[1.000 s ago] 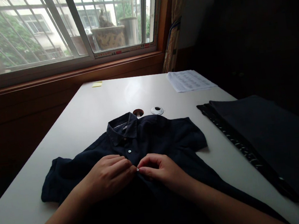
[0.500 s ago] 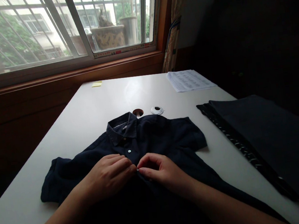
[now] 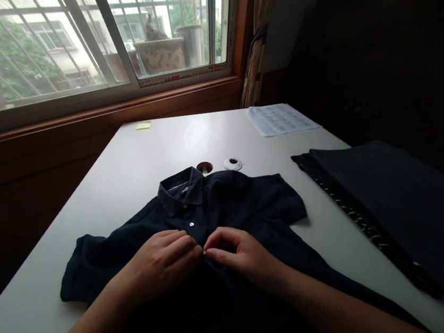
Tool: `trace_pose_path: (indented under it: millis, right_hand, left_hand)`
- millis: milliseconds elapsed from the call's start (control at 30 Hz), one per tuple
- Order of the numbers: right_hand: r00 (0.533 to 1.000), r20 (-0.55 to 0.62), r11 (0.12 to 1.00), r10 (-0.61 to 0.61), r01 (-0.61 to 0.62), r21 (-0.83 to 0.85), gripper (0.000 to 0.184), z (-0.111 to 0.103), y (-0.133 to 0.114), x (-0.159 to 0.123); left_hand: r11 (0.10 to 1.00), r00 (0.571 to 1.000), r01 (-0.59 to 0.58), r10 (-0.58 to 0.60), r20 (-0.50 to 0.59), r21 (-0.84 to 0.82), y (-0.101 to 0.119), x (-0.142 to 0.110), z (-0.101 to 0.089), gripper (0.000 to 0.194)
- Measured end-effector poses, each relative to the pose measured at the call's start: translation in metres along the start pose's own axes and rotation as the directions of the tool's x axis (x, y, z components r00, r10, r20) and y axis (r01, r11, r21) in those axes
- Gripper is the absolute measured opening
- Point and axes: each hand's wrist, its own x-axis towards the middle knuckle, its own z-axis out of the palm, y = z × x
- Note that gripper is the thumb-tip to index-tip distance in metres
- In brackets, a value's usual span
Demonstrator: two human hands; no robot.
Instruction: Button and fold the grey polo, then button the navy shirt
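A dark navy short-sleeved polo shirt (image 3: 233, 197) lies face up on the white table, its collar pointing away from me. Two pale buttons show on the placket below the collar. Lower on the placket, a third small white button (image 3: 204, 252) sits between my fingertips. My left hand (image 3: 172, 257) is closed on the placket cloth beside that button, fingers curled under. From the right, my right hand (image 3: 235, 253) pinches at the button with thumb and forefinger. The lower part of the shirt is lost in shadow.
The white table (image 3: 99, 180) has a cable hole (image 3: 205, 167) with its loose round cover (image 3: 232, 163) beyond the collar. Printed papers (image 3: 281, 119) and a yellow sticky note (image 3: 143, 125) lie at the far edge. Folded dark cloth (image 3: 395, 205) covers the right side. A barred window stands behind.
Almost nothing differs. Both hands stay at the same button, and the shirt lies as before.
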Motion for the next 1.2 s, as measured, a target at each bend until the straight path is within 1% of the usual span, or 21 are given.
trace_pose_path:
  millis: [233, 400, 500, 600, 700, 833, 933, 1000, 1200]
  right_hand:
    - [1.0, 0.003, 0.999, -0.016, 0.016, -0.044, 0.014, -0.0011, 0.0009, -0.0004]
    - [1.0, 0.006, 0.998, -0.02, 0.02, -0.052, 0.014, -0.0019, 0.0028, -0.0004]
    - [1.0, 0.007, 0.998, -0.021, 0.022, -0.051, 0.014, -0.002, 0.0024, -0.0004]
    - [1.0, 0.004, 0.998, -0.019, 0.02, -0.052, 0.013, -0.0016, 0.001, -0.0004]
    - [0.999, -0.001, 0.997, -0.038, 0.037, -0.063, 0.012, -0.0008, 0.0004, -0.0007]
    - [0.989, -0.035, 0.978, -0.147, 0.14, -0.157, 0.009, 0.0002, 0.0008, -0.002]
    - [0.964, -0.062, 0.936, -0.26, 0.236, -0.263, 0.006, 0.0005, 0.001, -0.0038]
    - [0.945, -0.062, 0.911, -0.32, 0.289, -0.293, 0.005, 0.0009, 0.001, -0.0049]
    - [0.926, -0.055, 0.891, -0.374, 0.343, -0.299, 0.01, 0.0021, 0.0018, -0.0058]
  left_hand:
    - [1.0, 1.0, -0.004, 0.004, -0.002, 0.018, 0.0018, 0.0018, 0.0006, 0.008]
    - [1.0, 0.999, 0.017, -0.018, 0.031, 0.011, 0.0018, 0.0017, 0.0031, 0.015]
    - [1.0, 1.0, 0.019, -0.019, 0.014, 0.0, 0.003, 0.0042, 0.0015, 0.016]
    - [1.0, 1.0, -0.013, 0.013, -0.006, 0.026, 0.0039, 0.0058, -0.0006, 0.016]
    - [1.0, 1.0, -0.005, 0.005, 0.001, 0.015, 0.0039, 0.0058, -0.0019, 0.017]
    - [1.0, 1.0, 0.025, -0.025, -0.011, -0.013, 0.0034, 0.0053, -0.0027, 0.015]
    - [1.0, 0.999, 0.018, -0.018, -0.037, 0.0, 0.0028, 0.0051, -0.0027, 0.012]
    - [1.0, 0.998, 0.006, -0.005, -0.06, 0.011, 0.0024, 0.0047, -0.0024, 0.011]
    - [1.0, 0.997, 0.003, -0.002, -0.082, 0.024, 0.0017, 0.0032, -0.0018, 0.013]
